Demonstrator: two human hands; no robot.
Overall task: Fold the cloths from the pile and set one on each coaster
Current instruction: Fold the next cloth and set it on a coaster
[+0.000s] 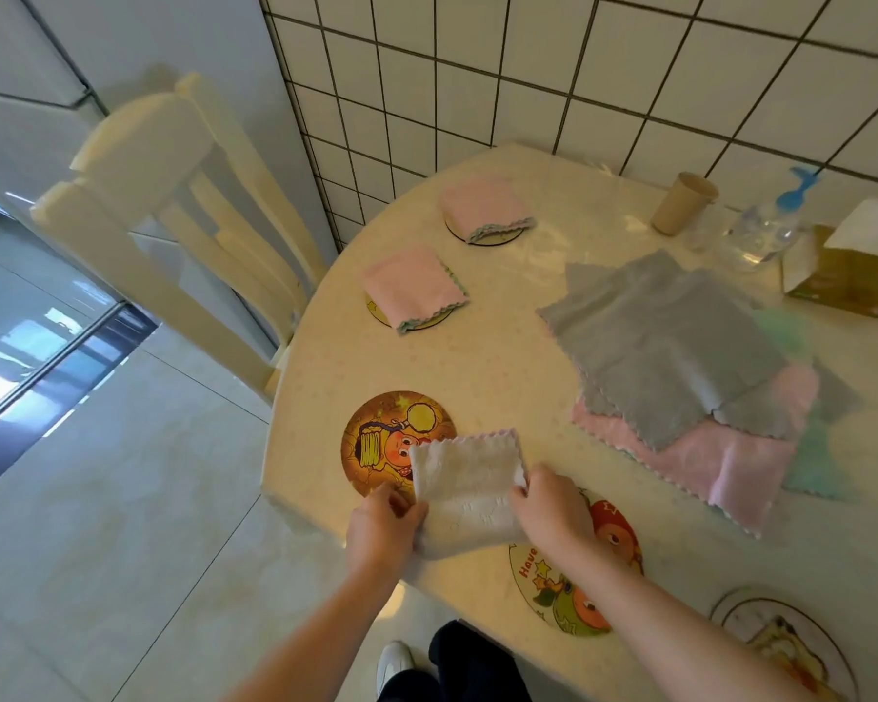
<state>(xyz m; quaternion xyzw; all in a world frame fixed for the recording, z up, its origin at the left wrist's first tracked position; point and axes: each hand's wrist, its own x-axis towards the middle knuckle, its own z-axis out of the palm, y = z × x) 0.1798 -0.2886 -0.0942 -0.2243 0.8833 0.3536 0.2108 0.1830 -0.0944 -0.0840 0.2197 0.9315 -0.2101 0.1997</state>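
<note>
Both hands are gripping a folded white cloth (pixel 470 491) at the table's (pixel 503 357) near edge, the left hand (pixel 384 529) pinching one side, the right hand (pixel 553 509) the other. The cloth is overlapping an orange cartoon coaster (pixel 386 438) just beyond the left hand. The right forearm is hiding part of another coaster (pixel 553 585) reading "Have". Beyond the right hand, a cloth pile (pixel 680 367) is lying, grey on top. Further off, two pink folded cloths (pixel 411 288) are covering coasters.

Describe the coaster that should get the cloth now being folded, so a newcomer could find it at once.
Start at the round table and go to its near-left edge. The orange cartoon coaster lies there, just beyond the left hand. Unlike the two farther coasters, it carries no folded pink cloth.
</note>
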